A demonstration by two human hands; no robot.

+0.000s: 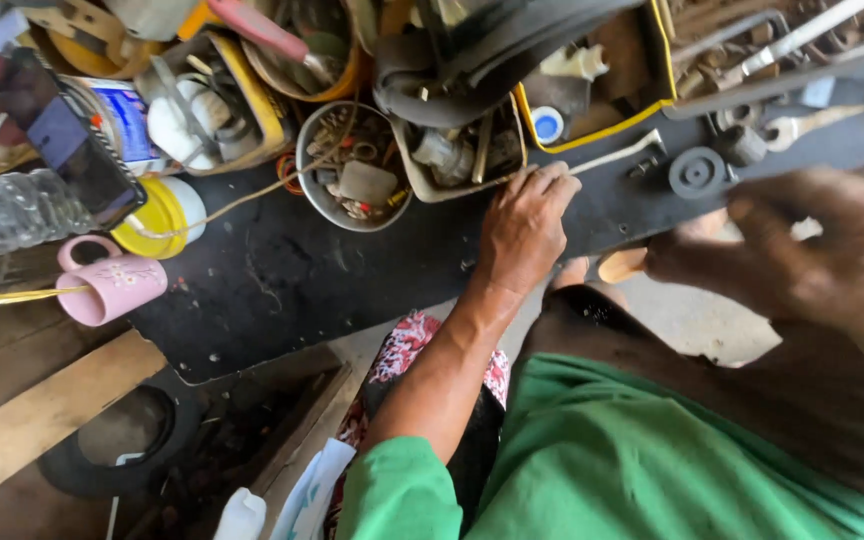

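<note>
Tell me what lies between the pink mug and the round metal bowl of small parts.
In the head view, between the pink mug and the round metal bowl sits a yellow-lidded white jar, with a thin cord running across the black bench top.

- A pink mug (112, 285) with a pale floral print is seen.
- A yellow lid (157, 215) is shown.
- Green sleeves (592, 470) are worn.
- A black bench top (282, 270) is pictured.
- A red-and-white patterned cloth (407, 350) is glimpsed.
</note>
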